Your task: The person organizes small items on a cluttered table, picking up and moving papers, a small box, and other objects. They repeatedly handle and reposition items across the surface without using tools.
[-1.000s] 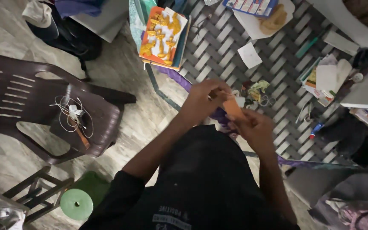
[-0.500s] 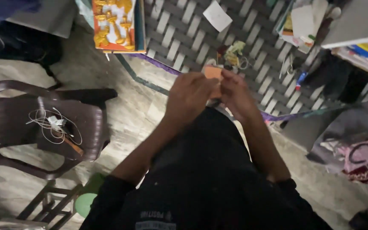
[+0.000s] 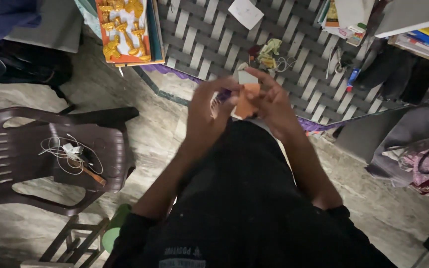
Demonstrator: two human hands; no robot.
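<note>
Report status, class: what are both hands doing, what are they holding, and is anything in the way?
Left hand and right hand raised together, fingers pinching an orange paper piece. Nothing between the hands. Woven mat with scraps beyond; brown plastic chair to the left.

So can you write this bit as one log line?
left hand: holds orange paper | right hand: holds orange paper | behind: woven mat | left: brown chair

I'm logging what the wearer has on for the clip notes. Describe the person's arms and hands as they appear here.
Both hands, the left hand and the right hand, are bare, with no gloves; rings or a watch are not visible in the dim light. The forearms are uncovered. Dark, apparently black sleeves are pushed up near the elbows, part of a black top with small pale print on its front.
</note>
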